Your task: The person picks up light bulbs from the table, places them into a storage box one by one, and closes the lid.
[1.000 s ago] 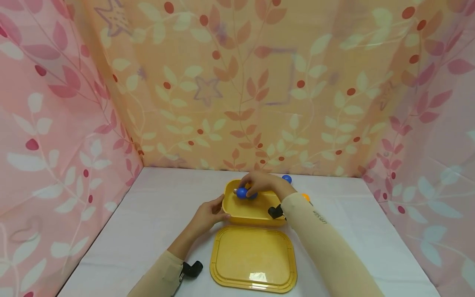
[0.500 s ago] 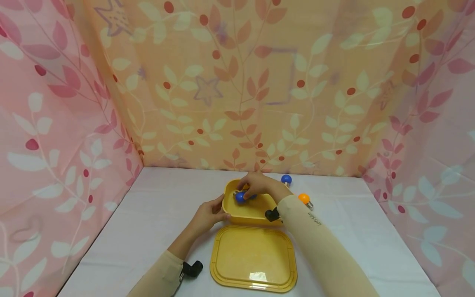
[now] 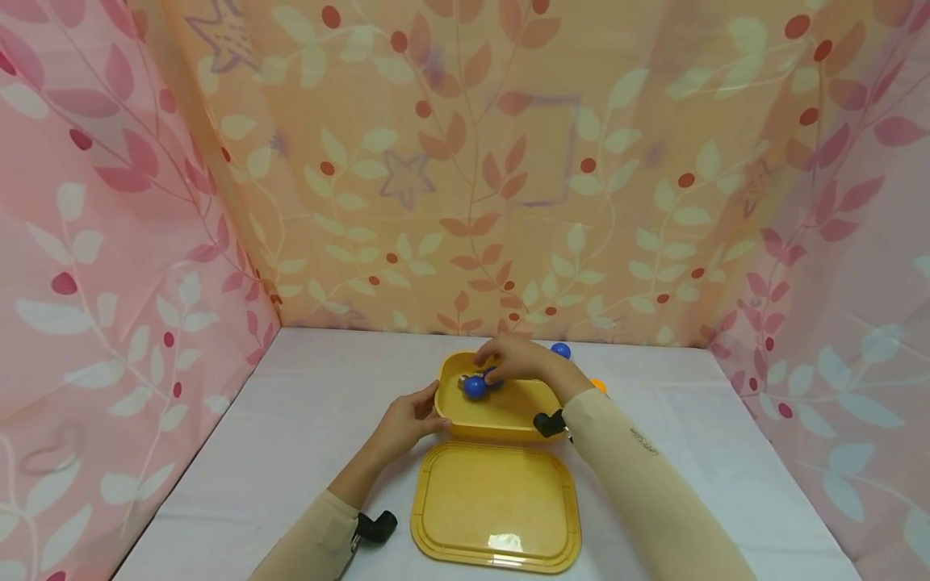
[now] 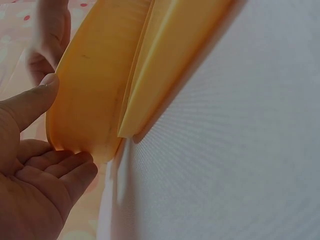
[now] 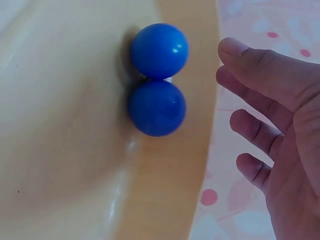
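Observation:
Two blue light bulbs (image 3: 475,388) lie side by side in the yellow plastic box (image 3: 501,428); in the right wrist view their round blue globes (image 5: 157,108) touch. Metal bases show beside them in the head view. My right hand (image 3: 512,358) hovers over the box with its fingers apart, holding nothing; the right wrist view shows this hand (image 5: 280,110) clear of the bulbs. At the box's left end my left hand (image 3: 405,422) grips the corner. The left wrist view shows its thumb and fingers (image 4: 77,182) against the outer wall.
A yellow lid (image 3: 497,507) lies flat on the white table (image 3: 305,403), in front of the box. Behind my right forearm are another blue bulb (image 3: 560,349) and an orange bulb (image 3: 599,386), partly hidden. Patterned cloth (image 3: 472,202) walls in the back and sides.
My right hand first held a blue bulb over the box, then lowered it inside. Now it has let go and drawn slightly up and right. The left hand has stayed put.

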Action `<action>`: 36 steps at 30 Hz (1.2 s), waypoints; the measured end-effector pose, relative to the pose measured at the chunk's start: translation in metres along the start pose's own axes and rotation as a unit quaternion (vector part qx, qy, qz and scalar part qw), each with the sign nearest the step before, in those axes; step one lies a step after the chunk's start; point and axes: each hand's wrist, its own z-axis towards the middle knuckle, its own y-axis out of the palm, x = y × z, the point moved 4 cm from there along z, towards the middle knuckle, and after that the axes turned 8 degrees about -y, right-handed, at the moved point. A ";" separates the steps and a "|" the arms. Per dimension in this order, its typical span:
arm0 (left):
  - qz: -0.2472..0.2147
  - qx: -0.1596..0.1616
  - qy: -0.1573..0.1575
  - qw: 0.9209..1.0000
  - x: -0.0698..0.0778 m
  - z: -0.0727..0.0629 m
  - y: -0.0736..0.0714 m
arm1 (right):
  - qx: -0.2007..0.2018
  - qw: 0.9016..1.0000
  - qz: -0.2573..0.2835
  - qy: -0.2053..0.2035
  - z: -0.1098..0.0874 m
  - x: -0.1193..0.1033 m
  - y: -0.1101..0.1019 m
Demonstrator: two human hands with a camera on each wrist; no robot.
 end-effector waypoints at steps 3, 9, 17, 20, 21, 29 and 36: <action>-0.002 0.000 0.002 1.000 0.001 0.000 0.001 | 0.025 1.000 -0.009 -0.016 -0.011 -0.005 -0.008; -0.005 0.002 -0.001 1.000 0.001 0.001 0.001 | 0.077 0.997 -0.017 -0.025 -0.038 -0.015 -0.024; -0.012 0.005 -0.002 1.000 0.001 0.000 0.001 | 0.139 0.989 -0.042 -0.031 -0.070 -0.022 -0.031; -0.017 0.003 -0.006 1.000 0.003 0.000 0.000 | 0.165 0.984 -0.058 -0.032 -0.084 -0.026 -0.029; -0.019 0.002 -0.008 1.000 0.003 -0.001 0.000 | 0.172 0.983 -0.061 -0.029 -0.089 -0.027 -0.028; 0.000 0.009 -0.008 1.000 0.005 0.000 -0.001 | 0.226 0.972 -0.059 -0.005 -0.125 -0.030 -0.015; -0.003 0.005 -0.004 1.000 0.002 -0.001 0.000 | 0.276 0.959 -0.058 -0.003 -0.149 -0.030 -0.005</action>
